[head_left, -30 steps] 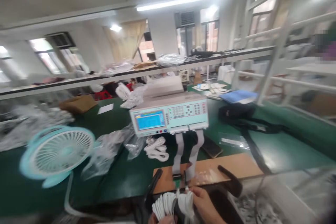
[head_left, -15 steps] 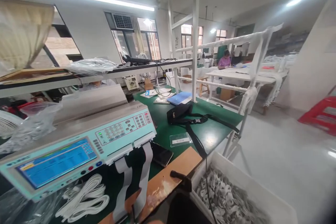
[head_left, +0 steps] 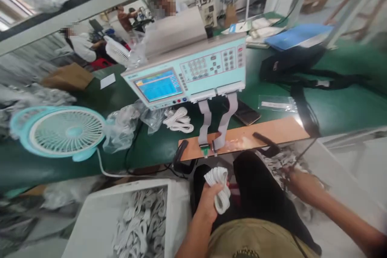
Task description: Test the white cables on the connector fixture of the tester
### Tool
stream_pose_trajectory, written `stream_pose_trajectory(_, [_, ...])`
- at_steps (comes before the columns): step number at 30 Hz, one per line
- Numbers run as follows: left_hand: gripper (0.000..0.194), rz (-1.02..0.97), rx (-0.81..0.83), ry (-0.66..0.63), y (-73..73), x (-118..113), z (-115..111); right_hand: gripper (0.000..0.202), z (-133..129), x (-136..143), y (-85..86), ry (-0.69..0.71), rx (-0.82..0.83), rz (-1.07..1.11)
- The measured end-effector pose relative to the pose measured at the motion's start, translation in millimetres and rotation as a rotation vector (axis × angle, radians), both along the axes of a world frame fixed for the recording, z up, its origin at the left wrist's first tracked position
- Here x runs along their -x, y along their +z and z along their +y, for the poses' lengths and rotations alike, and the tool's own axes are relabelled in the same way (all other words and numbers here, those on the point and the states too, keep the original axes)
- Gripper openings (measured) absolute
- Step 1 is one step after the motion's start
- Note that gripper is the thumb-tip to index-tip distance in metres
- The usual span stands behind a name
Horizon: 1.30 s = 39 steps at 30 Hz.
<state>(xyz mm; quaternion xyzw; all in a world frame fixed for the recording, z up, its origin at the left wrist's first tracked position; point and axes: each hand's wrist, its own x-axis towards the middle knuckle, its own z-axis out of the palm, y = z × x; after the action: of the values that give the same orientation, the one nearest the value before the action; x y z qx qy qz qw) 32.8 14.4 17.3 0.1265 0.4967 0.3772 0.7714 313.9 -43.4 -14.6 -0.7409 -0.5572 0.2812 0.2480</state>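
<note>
My left hand (head_left: pixel 208 199) is closed around a coiled bundle of white cable (head_left: pixel 222 203), held above my lap. My right hand (head_left: pixel 302 185) reaches over the right-hand white bin (head_left: pixel 335 165), at the coiled cables (head_left: pixel 276 159) in it; its fingers are blurred, so their grip is unclear. In front of me stands a pale-blue tester (head_left: pixel 214 64) with a lit screen. Two grey ribbon cables (head_left: pixel 206 119) run from it to small connectors (head_left: pixel 205 150) at the edge of an orange-brown board (head_left: pixel 242 139). Another white cable coil (head_left: pixel 179 120) lies below the tester.
A turquoise fan (head_left: pixel 68 131) and plastic bags (head_left: pixel 121 127) occupy the green table's left side. A second white bin (head_left: pixel 90 217) of coiled cables stands at my left. A phone (head_left: pixel 244 113), a black bag (head_left: pixel 290 64) and a blue folder (head_left: pixel 298 36) lie right. People sit beyond.
My view has swung down and to the left. Both my hands, the left with the cable bundle, the fan and the left bin have come into sight.
</note>
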Motion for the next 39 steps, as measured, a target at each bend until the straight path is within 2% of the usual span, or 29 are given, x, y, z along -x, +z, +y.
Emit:
stream_pose_trajectory(2, [0.035,-0.033,-0.054,-0.025,-0.2,-9.0,0.7,0.017,3.5,24.1,-2.3,0.286,0.019,0.155])
stream_pose_trajectory(3, [0.033,-0.022,-0.095,-0.039,0.2,-12.8,-0.1,0.021,7.2,42.2,2.0,0.367,-0.005,0.260])
stream_pose_trajectory(6, [0.031,0.030,-0.260,-0.100,1.9,-16.3,-6.1,0.026,24.7,97.1,24.9,0.327,-0.158,0.453])
stream_pose_trajectory(8, [0.033,0.067,-0.322,-0.128,2.7,-11.2,-10.5,0.022,36.1,119.8,37.7,0.302,-0.222,0.548])
stream_pose_trajectory(11, [0.035,0.112,-0.360,-0.145,4.5,3.6,-12.4,0.009,44.2,128.7,44.0,0.317,-0.272,0.641])
stream_pose_trajectory(13, [0.033,0.104,-0.418,-0.106,6.7,14.5,-9.6,0.007,44.3,125.3,42.4,0.345,-0.317,0.630])
stream_pose_trajectory(15, [0.024,0.109,-0.442,-0.035,10.2,24.1,-4.2,0.011,42.7,120.8,40.1,0.409,-0.362,0.555])
stream_pose_trajectory(17, [0.013,0.176,-0.417,-0.035,15.0,31.1,2.3,0.016,41.4,118.5,39.0,0.507,-0.402,0.426])
stream_pose_trajectory(19, [0.014,0.270,-0.411,-0.153,21.0,35.6,8.4,0.019,40.7,119.5,39.1,0.615,-0.417,0.291])
stream_pose_trajectory(21, [0.015,0.328,-0.451,-0.343,27.8,38.6,13.5,0.019,40.6,123.1,40.5,0.701,-0.405,0.203])
stream_pose_trajectory(24, [0.019,0.312,-0.480,-0.590,36.1,42.9,18.8,0.016,40.9,129.5,43.4,0.799,-0.385,0.183])
stream_pose_trajectory(27, [0.019,0.302,-0.469,-0.668,37.2,46.0,19.7,0.013,41.3,133.5,44.7,0.836,-0.360,0.246])
stream_pose_trajectory(29, [0.020,0.302,-0.454,-0.604,32.1,44.6,16.8,0.013,40.8,134.9,44.2,0.805,-0.351,0.311])
stream_pose_trajectory(30, [0.021,0.294,-0.434,-0.513,28.1,42.4,14.3,0.013,40.0,135.7,43.9,0.780,-0.355,0.340])
stream_pose_trajectory(33, [0.021,0.241,-0.337,-0.100,15.0,32.6,5.2,0.020,34.5,139.8,45.9,0.719,-0.400,0.381])
stream_pose_trajectory(35, [0.021,0.228,-0.309,0.106,9.4,26.9,-0.3,0.025,29.2,144.2,50.5,0.747,-0.417,0.359])
stream_pose_trajectory(37, [0.023,0.244,-0.314,0.190,7.6,24.7,-4.0,0.033,25.2,148.6,56.7,0.809,-0.387,0.340])
stream_pose_trajectory(39, [0.024,0.252,-0.308,0.216,8.6,25.9,-5.8,0.036,24.3,152.1,62.2,0.801,-0.340,0.348])
